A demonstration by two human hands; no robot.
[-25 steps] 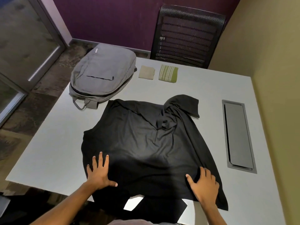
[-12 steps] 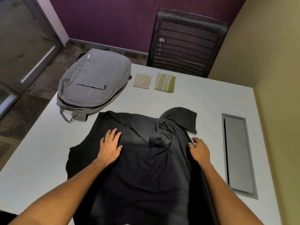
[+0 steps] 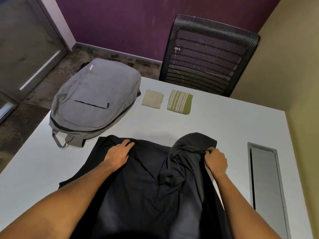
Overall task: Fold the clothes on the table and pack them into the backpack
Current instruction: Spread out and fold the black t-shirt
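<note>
Both hands had moved up-frame since earlier. Left hand [image 3: 119, 155] gripped black shirt [image 3: 148, 187] near its top edge; right hand [image 3: 215, 160] pinched bunched sleeve, centre-right.

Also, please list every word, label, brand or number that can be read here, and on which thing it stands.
Small label near the top of the grey backpack: lettering too small and blurred to read.
No other text, number or sign is visible on anything else.
</note>
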